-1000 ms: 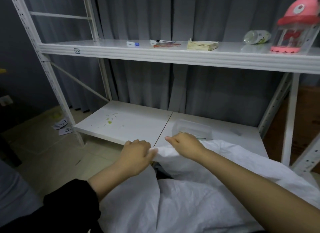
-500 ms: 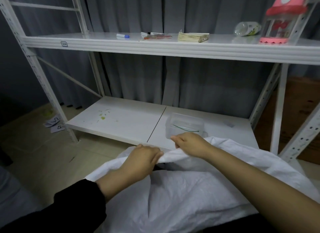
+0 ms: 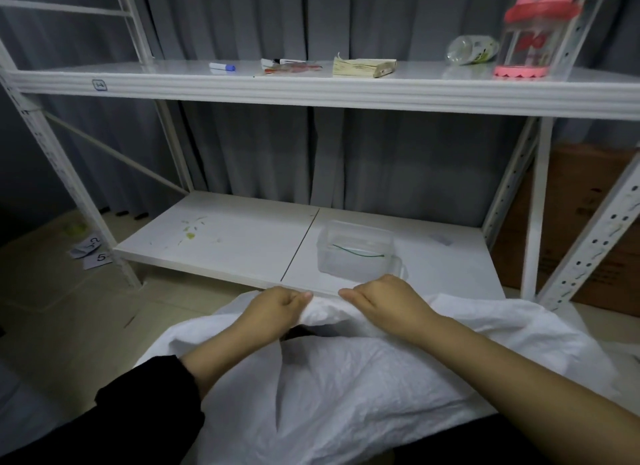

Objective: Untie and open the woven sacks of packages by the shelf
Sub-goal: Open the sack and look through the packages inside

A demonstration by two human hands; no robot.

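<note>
Paper slips [image 3: 90, 253] on floor by left shelf post: one reads "5", another looks like "2"; small blue-outlined label [image 3: 99, 85] on upper shelf front edge, characters too small to read; cardboard box [image 3: 585, 229] at right has faint print, illegible.

Left hand [image 3: 277, 309] and right hand [image 3: 384, 300] fingers curled, gripping.
</note>
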